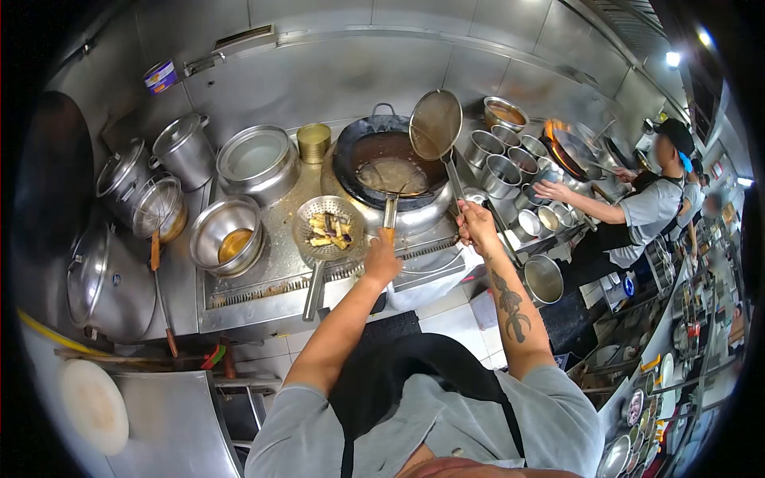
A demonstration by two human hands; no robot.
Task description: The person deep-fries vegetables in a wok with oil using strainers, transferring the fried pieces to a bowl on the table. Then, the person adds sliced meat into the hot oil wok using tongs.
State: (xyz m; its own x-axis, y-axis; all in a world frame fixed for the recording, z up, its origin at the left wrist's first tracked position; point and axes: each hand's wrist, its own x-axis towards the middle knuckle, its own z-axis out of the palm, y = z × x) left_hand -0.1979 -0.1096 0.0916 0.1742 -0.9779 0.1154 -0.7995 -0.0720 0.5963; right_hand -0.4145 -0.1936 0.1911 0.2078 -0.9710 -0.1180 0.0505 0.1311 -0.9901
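My left hand [382, 259] is closed round the wooden grip of a metal-shafted handle [390, 213]. That handle reaches over the front rim of a dark wok [347, 163]; I cannot make out the tool's far end. Brown oil with pale bubbles [390, 171] fills the wok. In my right hand [476, 223] is the handle of a round fine-mesh strainer [436, 125], raised over the wok's right side with no food visible on it. Left of the wok, a perforated skimmer [317, 253] rests on the stove, holding browned, dark-edged fried pieces [330, 229].
Steel bowls [209, 227], a large pot [256, 159] and a yellow tin [314, 143] stand left. Several metal canisters [501, 175] crowd the right. Beyond them, a co-worker [649, 199] reaches toward the stove. A deep metal pot [543, 279] sits below my right forearm.
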